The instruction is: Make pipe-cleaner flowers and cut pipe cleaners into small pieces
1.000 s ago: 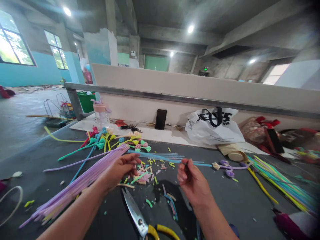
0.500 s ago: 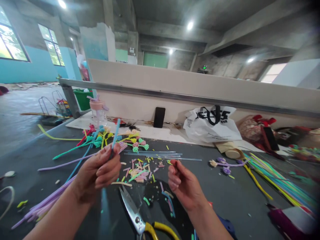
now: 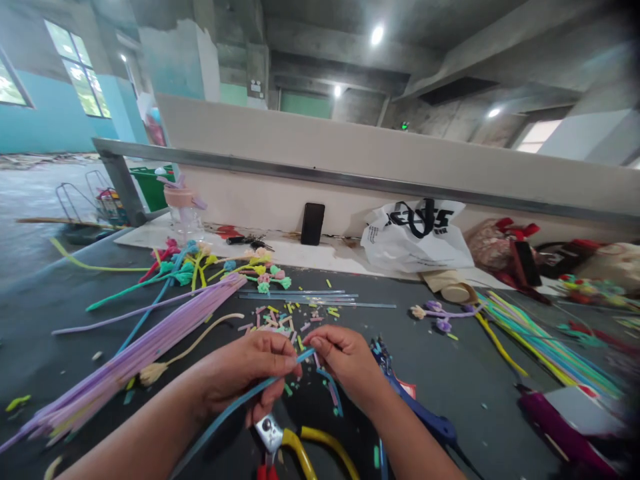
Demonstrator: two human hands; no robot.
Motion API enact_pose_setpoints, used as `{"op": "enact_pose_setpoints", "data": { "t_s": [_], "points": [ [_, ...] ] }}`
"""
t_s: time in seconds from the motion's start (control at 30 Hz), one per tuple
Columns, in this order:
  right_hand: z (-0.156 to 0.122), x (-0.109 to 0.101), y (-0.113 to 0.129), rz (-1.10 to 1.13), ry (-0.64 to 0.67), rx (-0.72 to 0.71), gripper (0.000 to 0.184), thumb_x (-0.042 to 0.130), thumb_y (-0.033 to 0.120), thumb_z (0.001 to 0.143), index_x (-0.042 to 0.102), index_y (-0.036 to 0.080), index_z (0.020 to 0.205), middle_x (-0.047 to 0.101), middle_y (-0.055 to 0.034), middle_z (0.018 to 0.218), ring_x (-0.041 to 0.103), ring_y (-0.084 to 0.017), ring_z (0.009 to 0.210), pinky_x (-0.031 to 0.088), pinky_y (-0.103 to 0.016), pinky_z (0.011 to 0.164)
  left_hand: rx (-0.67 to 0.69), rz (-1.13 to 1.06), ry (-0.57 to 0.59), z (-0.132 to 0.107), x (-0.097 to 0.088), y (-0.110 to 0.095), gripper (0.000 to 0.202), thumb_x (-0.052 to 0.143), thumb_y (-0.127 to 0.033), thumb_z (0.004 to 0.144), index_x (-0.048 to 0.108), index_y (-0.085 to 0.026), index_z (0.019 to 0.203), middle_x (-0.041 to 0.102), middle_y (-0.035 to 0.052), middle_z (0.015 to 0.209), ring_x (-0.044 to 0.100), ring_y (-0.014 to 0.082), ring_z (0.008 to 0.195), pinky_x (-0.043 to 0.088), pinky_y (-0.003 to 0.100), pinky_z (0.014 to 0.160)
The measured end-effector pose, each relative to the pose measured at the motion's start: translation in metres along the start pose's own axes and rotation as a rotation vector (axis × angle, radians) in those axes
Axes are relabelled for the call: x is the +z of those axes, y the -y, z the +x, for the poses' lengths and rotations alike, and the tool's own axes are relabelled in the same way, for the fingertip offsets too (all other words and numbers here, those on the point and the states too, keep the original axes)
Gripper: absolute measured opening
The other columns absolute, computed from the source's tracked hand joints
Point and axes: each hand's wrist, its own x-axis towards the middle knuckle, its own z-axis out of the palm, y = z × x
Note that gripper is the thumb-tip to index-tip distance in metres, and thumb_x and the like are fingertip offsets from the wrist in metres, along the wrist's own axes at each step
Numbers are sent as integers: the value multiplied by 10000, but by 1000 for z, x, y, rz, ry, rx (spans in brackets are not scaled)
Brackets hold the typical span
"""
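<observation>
A light blue pipe cleaner (image 3: 235, 403) runs from the lower left up through my left hand (image 3: 245, 373), whose fingers are closed around it near its end. My right hand (image 3: 350, 367) pinches the tip of the same stem, close beside the left fingertips. Under my hands lie scissors (image 3: 300, 457) with yellow handles, their blades mostly hidden by my left hand. Short cut pieces (image 3: 287, 320) in several colours are scattered just beyond my fingers. A bent blue piece (image 3: 334, 393) rests below my right hand.
At left lies a bundle of purple pipe cleaners (image 3: 170, 333), with coloured stem flowers (image 3: 265, 277) behind. A blue-handled tool (image 3: 425, 417) is beside my right forearm. Farther right are mixed stems (image 3: 545, 340). A phone (image 3: 313, 224) and white bag (image 3: 415, 237) stand at the back.
My hands have come together and lower. The blue pipe cleaner, upright in my left hand before, now slants between both hands, and my right fingers have taken its tip. The view has shifted slightly.
</observation>
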Motion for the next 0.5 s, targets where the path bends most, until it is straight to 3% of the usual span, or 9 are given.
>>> {"op": "enact_pose_setpoints", "data": {
  "t_s": [0.13, 0.2, 0.3, 0.4, 0.5],
  "points": [
    [-1, -13, 7, 288, 82, 91, 222, 624, 391, 723, 636, 170, 712, 346, 83, 429, 241, -36, 362, 157, -173, 359, 3, -51, 150, -1, 2, 2, 282, 535, -373, 793, 597, -105, 731, 558, 25, 477, 520, 102, 366, 420, 192, 372],
    [-3, -19, 9, 436, 172, 118, 230, 632, 395, 716, 611, 166, 714, 340, 91, 432, 196, -26, 346, 128, -171, 355, 45, -75, 76, 2, 4, 2, 283, 547, -374, 789, 609, -98, 800, 626, 75, 644, 609, 140, 537, 487, 232, 493],
    [-4, -20, 8, 428, 271, 107, 234, 648, 379, 704, 610, 148, 711, 364, 85, 442, 216, -23, 348, 128, -167, 352, 94, -117, -75, 9, 10, 2, 317, 522, -413, 802, 593, -109, 859, 633, 100, 817, 633, 168, 710, 519, 283, 617],
    [-3, -11, 5, 360, 245, 88, 209, 662, 352, 689, 587, 160, 728, 408, 81, 456, 264, -31, 365, 147, -163, 354, 8, -104, -50, 18, 19, 3, 384, 496, -468, 799, 576, -96, 852, 625, 88, 735, 633, 156, 608, 527, 284, 573],
    [0, -4, 2, 295, 136, 51, 203, 643, 354, 697, 550, 174, 716, 447, 75, 489, 304, -39, 382, 197, -165, 373, -48, -123, -113, 27, 24, 1, 345, 517, -433, 801, 561, -93, 840, 616, 58, 672, 603, 102, 511, 516, 212, 508]
  ]
}}
